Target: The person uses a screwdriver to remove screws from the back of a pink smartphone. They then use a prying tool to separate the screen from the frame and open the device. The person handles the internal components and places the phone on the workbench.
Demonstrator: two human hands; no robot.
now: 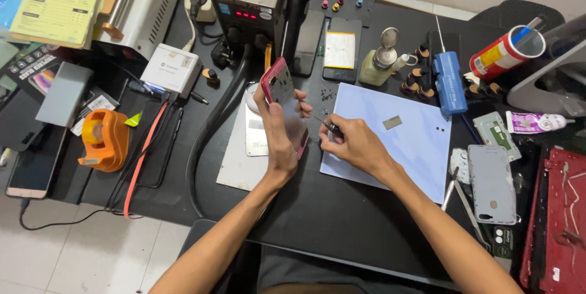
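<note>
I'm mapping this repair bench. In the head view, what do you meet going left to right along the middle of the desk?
Orange tape dispenser → left hand holding the red phone → right hand → pale blue mat → grey back cover → red tray.

A yellow printed paper sheet (pixel 60 0) lies at the bench's far left corner. A red glowing display (pixel 246 14) sits on the black station at the back. A red-and-yellow labelled can (pixel 502 55) lies far right, near a white-and-purple tube (pixel 537 122).
</note>
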